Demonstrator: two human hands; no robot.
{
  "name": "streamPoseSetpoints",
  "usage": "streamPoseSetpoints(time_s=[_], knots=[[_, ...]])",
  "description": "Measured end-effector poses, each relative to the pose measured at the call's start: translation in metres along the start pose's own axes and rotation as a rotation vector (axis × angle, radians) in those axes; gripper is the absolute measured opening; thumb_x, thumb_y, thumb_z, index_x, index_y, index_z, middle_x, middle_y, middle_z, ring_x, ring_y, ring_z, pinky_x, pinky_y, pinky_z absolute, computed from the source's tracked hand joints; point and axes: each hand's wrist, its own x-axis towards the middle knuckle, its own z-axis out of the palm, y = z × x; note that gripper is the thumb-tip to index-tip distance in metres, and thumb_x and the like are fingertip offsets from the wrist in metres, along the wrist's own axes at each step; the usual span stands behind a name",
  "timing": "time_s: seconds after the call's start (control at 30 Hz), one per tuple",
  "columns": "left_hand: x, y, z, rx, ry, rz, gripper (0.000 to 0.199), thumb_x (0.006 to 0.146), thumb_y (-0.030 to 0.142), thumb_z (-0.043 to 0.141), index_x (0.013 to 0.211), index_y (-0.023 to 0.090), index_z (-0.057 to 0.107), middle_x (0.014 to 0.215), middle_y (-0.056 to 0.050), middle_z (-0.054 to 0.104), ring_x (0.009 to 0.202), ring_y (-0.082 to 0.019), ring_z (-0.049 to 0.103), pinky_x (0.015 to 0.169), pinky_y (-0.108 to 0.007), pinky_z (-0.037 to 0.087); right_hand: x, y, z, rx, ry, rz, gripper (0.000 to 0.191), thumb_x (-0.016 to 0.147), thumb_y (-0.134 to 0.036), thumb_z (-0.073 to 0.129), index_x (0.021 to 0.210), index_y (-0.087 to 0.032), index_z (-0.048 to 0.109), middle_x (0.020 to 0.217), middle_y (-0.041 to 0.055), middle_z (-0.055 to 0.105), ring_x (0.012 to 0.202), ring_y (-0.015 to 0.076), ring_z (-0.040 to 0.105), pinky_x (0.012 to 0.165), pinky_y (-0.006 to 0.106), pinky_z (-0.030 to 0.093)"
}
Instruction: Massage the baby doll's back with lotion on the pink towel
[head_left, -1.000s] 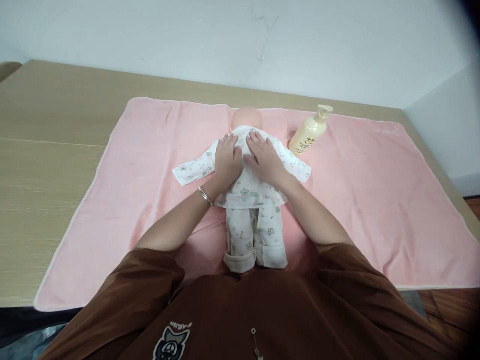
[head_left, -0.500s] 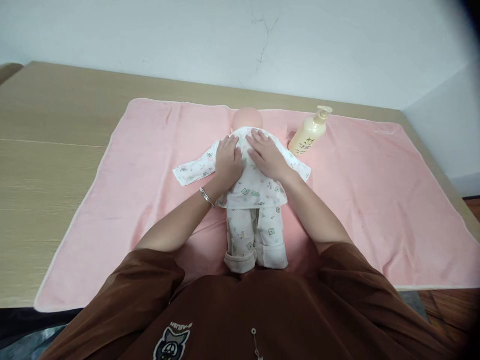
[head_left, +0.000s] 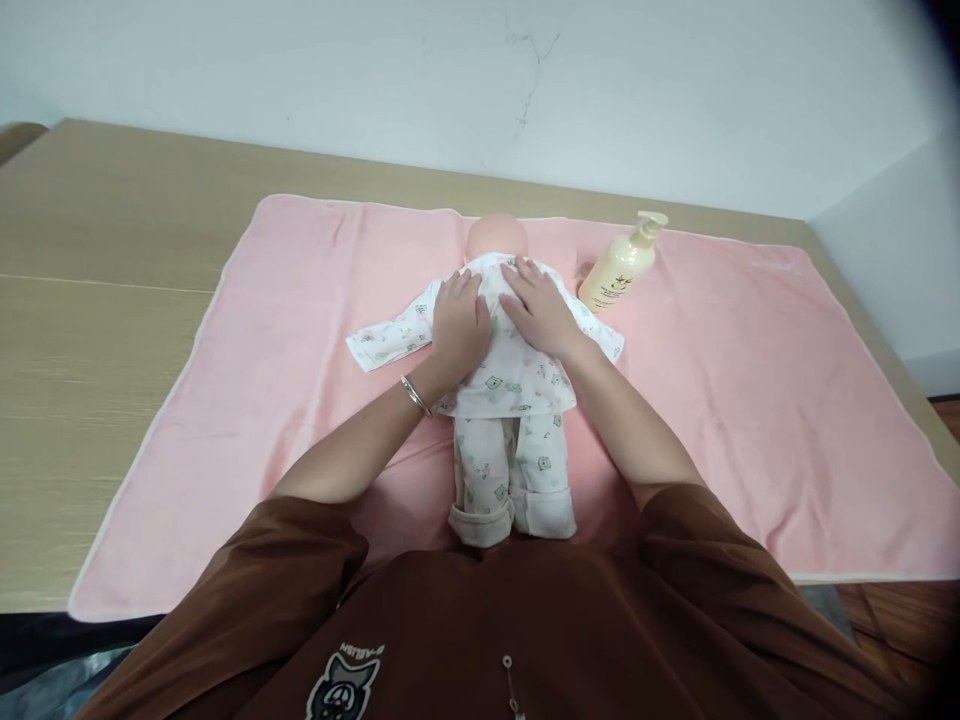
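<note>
A baby doll lies on a pink blanket with its bald head toward the wall; its face is hidden. It wears a white printed top with the sleeves spread out and matching trousers with turned-up cuffs. My left hand rests flat on the left side of the doll's upper body, a silver bangle on the wrist. On the right side lies my right hand, palm down, fingers stretched and slightly apart. Neither hand grips anything.
A cream pump bottle stands on the pink blanket, right of the doll's head. The blanket covers much of the wooden table. A white wall with a crack rises behind the table.
Both hands have shifted very slightly on the doll's top, the right hand's fingers a little to the right. The doll and bottle stay in place.
</note>
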Motion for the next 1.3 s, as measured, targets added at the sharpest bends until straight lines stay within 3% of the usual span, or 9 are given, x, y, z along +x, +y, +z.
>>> streamPoseSetpoints(time_s=[0.1, 0.2, 0.33, 0.6, 0.7, 0.83, 0.93, 1.1, 1.3], knots=[[-0.003, 0.005, 0.000, -0.008, -0.017, 0.043, 0.051, 0.102, 0.034, 0.039, 0.143, 0.012, 0.058, 0.161, -0.019, 0.054, 0.158, -0.034, 0.040, 0.137, -0.057, 0.023, 0.002, 0.002, 0.000, 0.005, 0.028, 0.127, 0.069, 0.108, -0.041, 0.038, 0.166, -0.006, 0.032, 0.176, 0.0217, 0.026, 0.167, 0.0362, 0.021, 0.136, 0.058, 0.018], [0.007, 0.003, -0.002, 0.013, -0.048, 0.029, 0.049, 0.100, 0.033, 0.042, 0.142, 0.013, 0.058, 0.160, -0.019, 0.055, 0.156, -0.036, 0.043, 0.135, -0.059, 0.027, -0.014, -0.022, 0.006, -0.087, 0.033, 0.170, 0.068, 0.107, -0.034, 0.038, 0.165, 0.002, 0.031, 0.173, 0.0280, 0.029, 0.165, 0.0403, 0.022, 0.135, 0.059, 0.019], [0.021, 0.001, -0.009, 0.119, -0.119, 0.001, 0.043, 0.101, 0.028, 0.036, 0.131, 0.011, 0.064, 0.143, -0.020, 0.067, 0.143, -0.036, 0.057, 0.128, -0.057, 0.039, -0.031, -0.048, 0.010, -0.129, 0.042, 0.116, 0.067, 0.106, -0.030, 0.043, 0.165, -0.002, 0.033, 0.174, 0.0250, 0.029, 0.165, 0.0386, 0.023, 0.135, 0.056, 0.023], [-0.014, 0.039, -0.012, 0.288, -0.173, 0.043, 0.060, 0.104, 0.025, 0.037, 0.157, -0.002, 0.040, 0.169, -0.028, 0.037, 0.164, -0.039, 0.029, 0.137, -0.055, 0.021, 0.004, 0.000, -0.007, -0.054, 0.010, 0.180, 0.062, 0.109, -0.032, 0.028, 0.162, -0.001, 0.039, 0.173, 0.0225, 0.034, 0.164, 0.0320, 0.029, 0.136, 0.051, 0.023], [-0.001, 0.028, -0.012, 0.273, -0.173, 0.038, 0.056, 0.101, 0.022, 0.039, 0.151, -0.001, 0.047, 0.164, -0.027, 0.046, 0.160, -0.038, 0.037, 0.135, -0.055, 0.027, -0.005, -0.010, -0.003, -0.118, -0.016, 0.146, 0.064, 0.109, -0.030, 0.030, 0.162, 0.004, 0.035, 0.172, 0.0259, 0.033, 0.165, 0.0360, 0.027, 0.136, 0.053, 0.022], [0.021, 0.005, -0.012, 0.231, -0.161, 0.034, 0.044, 0.097, 0.019, 0.035, 0.132, 0.012, 0.061, 0.141, -0.021, 0.067, 0.144, -0.035, 0.057, 0.127, -0.055, 0.042, -0.029, -0.039, 0.004, -0.169, -0.009, 0.091, 0.067, 0.105, -0.026, 0.036, 0.164, 0.006, 0.029, 0.174, 0.0264, 0.029, 0.166, 0.0368, 0.021, 0.137, 0.053, 0.020], [0.011, 0.011, -0.011, 0.247, -0.145, 0.050, 0.050, 0.100, 0.023, 0.034, 0.143, 0.006, 0.053, 0.155, -0.026, 0.057, 0.154, -0.037, 0.047, 0.132, -0.057, 0.033, -0.024, -0.037, 0.002, -0.132, -0.032, 0.095, 0.067, 0.103, -0.024, 0.037, 0.163, 0.005, 0.031, 0.174, 0.0246, 0.029, 0.166, 0.0347, 0.022, 0.138, 0.051, 0.021], [-0.017, 0.037, -0.011, 0.298, -0.161, 0.071, 0.063, 0.100, 0.025, 0.038, 0.155, -0.004, 0.040, 0.168, -0.030, 0.038, 0.162, -0.040, 0.031, 0.134, -0.059, 0.026, 0.004, -0.003, -0.008, -0.076, -0.036, 0.171, 0.066, 0.105, -0.028, 0.028, 0.162, 0.005, 0.034, 0.174, 0.0228, 0.032, 0.165, 0.0337, 0.026, 0.137, 0.051, 0.021], [0.016, 0.008, -0.009, 0.228, -0.182, 0.004, 0.055, 0.094, 0.020, 0.037, 0.142, 0.000, 0.057, 0.156, -0.026, 0.056, 0.153, -0.037, 0.047, 0.134, -0.054, 0.032, -0.018, -0.024, 0.003, -0.133, -0.028, 0.087, 0.073, 0.100, -0.029, 0.039, 0.164, 0.006, 0.028, 0.175, 0.0253, 0.027, 0.167, 0.0366, 0.020, 0.137, 0.056, 0.018]])
